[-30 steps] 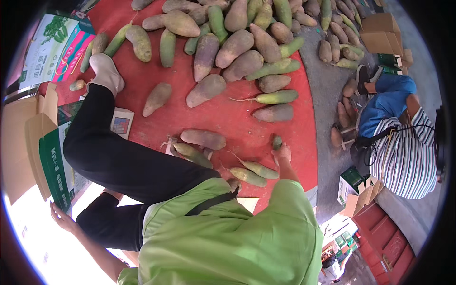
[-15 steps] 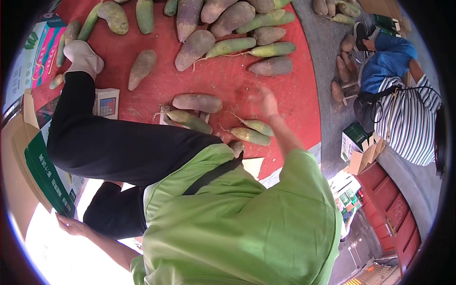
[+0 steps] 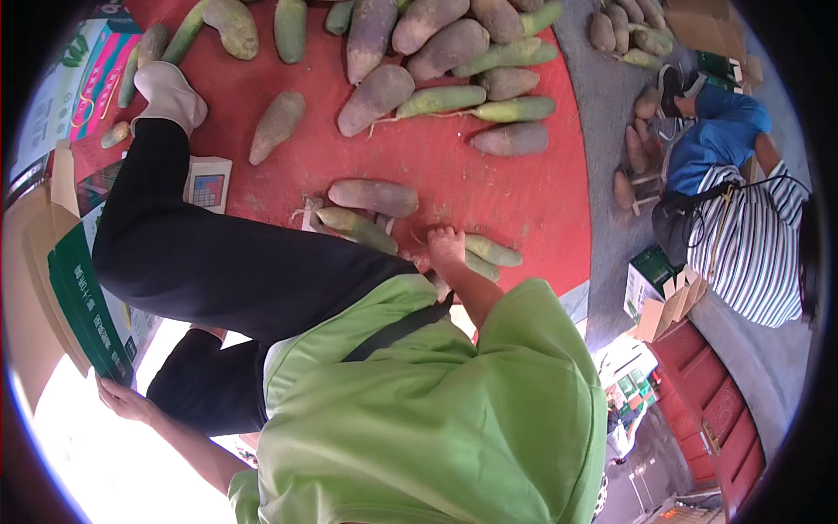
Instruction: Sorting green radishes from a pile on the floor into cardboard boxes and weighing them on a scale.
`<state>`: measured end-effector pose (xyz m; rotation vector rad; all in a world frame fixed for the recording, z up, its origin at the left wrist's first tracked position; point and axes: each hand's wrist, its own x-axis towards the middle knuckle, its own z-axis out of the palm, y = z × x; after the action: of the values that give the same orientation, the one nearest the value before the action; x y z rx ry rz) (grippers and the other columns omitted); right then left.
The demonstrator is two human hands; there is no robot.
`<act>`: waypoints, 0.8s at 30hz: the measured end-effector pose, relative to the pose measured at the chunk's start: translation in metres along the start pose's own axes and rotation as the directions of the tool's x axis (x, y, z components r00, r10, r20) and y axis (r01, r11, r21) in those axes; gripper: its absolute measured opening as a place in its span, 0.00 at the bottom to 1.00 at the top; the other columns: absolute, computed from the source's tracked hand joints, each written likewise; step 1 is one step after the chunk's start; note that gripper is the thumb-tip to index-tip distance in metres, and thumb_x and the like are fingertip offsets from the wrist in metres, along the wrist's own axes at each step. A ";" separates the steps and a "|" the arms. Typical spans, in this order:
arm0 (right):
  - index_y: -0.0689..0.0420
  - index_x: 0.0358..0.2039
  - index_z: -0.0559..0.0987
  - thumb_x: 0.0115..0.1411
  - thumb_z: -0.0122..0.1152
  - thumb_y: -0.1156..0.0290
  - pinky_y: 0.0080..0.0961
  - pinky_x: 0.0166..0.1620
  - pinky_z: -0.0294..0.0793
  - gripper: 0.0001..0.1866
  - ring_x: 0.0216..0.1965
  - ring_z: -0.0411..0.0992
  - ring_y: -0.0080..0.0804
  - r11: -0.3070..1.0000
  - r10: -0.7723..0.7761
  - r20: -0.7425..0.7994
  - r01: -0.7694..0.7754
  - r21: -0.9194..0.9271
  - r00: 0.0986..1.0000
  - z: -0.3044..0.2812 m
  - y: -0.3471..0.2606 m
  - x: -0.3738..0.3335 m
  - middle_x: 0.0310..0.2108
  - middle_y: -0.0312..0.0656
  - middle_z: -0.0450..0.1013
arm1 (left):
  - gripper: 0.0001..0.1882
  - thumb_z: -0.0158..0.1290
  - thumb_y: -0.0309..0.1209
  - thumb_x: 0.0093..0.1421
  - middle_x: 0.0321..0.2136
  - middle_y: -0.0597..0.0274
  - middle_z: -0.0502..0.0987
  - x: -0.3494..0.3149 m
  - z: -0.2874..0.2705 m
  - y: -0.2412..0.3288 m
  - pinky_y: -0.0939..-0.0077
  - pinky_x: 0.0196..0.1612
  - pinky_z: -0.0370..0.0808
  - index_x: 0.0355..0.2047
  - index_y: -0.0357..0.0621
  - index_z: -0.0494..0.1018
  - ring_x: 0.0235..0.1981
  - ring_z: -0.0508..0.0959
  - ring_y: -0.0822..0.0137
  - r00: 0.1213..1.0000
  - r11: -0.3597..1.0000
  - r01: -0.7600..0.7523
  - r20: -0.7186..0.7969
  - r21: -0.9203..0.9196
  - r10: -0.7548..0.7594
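A red mat [image 3: 541, 205] fills the middle of our scene, grey floor [image 3: 572, 52] running along its right edge, and a red door [image 3: 709, 393] stands far down at the lower right. Up top we have the radish pile [image 3: 445, 52], purple and green ones lying against each other, and below it a lone radish [image 3: 278, 127] sits apart on the mat, near the white boot [image 3: 170, 96].

Now to the right hand [image 3: 448, 249]! It's down low on the mat, knuckles up, fingers bent, right at the ends of two radishes: a green radish [image 3: 495, 251] and, just below it, a paler radish [image 3: 483, 267], partly covered. We can't tell whether those fingers are pinching one or merely resting there. Just up and left, a purple radish [image 3: 374, 198] lies crosswise above another green one [image 3: 356, 229].

Over on the left, the left hand [image 3: 125, 400] is at the lower corner of the green box [image 3: 87, 301], fingers up against its edge; whether they pinch it, we can't make out. And across the floor, a co-worker [image 3: 738, 253] in stripes sits low beside more radishes [image 3: 635, 148].
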<state>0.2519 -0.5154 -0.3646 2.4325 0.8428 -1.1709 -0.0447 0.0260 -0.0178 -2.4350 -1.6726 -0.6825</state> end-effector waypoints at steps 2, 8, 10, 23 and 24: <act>0.50 0.38 0.77 0.55 0.50 0.68 0.39 0.49 0.65 0.11 0.46 0.70 0.34 0.998 -0.061 -0.009 0.061 0.034 0.998 -0.014 0.000 -0.008 0.39 0.38 0.75 | 0.20 0.40 0.39 0.68 0.45 0.52 0.72 -0.002 0.003 0.008 0.69 0.49 0.73 0.49 0.37 0.72 0.46 0.74 0.60 1.000 1.000 -0.008 -0.010 -0.017 0.008; 0.53 0.38 0.77 0.52 0.50 0.71 0.38 0.46 0.71 0.13 0.44 0.73 0.45 0.983 -0.041 0.027 0.036 0.181 0.999 -0.032 0.031 -0.004 0.38 0.45 0.76 | 0.20 0.40 0.38 0.68 0.46 0.51 0.71 -0.009 -0.001 -0.006 0.69 0.50 0.72 0.50 0.37 0.71 0.47 0.73 0.60 1.000 0.999 0.009 -0.013 -0.042 -0.010; 0.53 0.38 0.77 0.52 0.50 0.72 0.40 0.45 0.72 0.13 0.43 0.73 0.48 0.965 -0.029 0.019 0.023 0.260 0.999 -0.034 0.047 -0.002 0.38 0.47 0.76 | 0.20 0.40 0.38 0.68 0.46 0.51 0.71 -0.009 0.000 -0.008 0.68 0.51 0.71 0.50 0.36 0.71 0.47 0.73 0.60 0.999 0.998 0.034 -0.017 -0.051 -0.035; 0.59 0.33 0.78 0.58 0.53 0.72 0.39 0.36 0.72 0.07 0.34 0.74 0.54 0.476 0.354 -0.274 0.081 0.876 0.894 -0.104 0.068 0.011 0.28 0.55 0.74 | 0.18 0.41 0.36 0.68 0.47 0.52 0.71 -0.011 0.000 0.000 0.69 0.50 0.71 0.50 0.37 0.71 0.48 0.72 0.61 1.000 0.999 -0.006 -0.020 -0.036 0.005; 0.59 0.33 0.78 0.58 0.53 0.72 0.39 0.36 0.72 0.07 0.34 0.74 0.54 0.478 0.358 -0.274 0.077 0.875 0.893 -0.106 0.073 0.020 0.28 0.55 0.74 | 0.18 0.41 0.36 0.68 0.47 0.52 0.71 -0.011 0.001 0.000 0.68 0.51 0.71 0.50 0.37 0.71 0.48 0.72 0.60 1.000 0.999 0.010 -0.024 -0.031 -0.010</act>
<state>0.3712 -0.5115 -0.3134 3.6216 0.0030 -1.1769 -0.0471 0.0170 -0.0234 -2.4303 -1.6789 -0.7416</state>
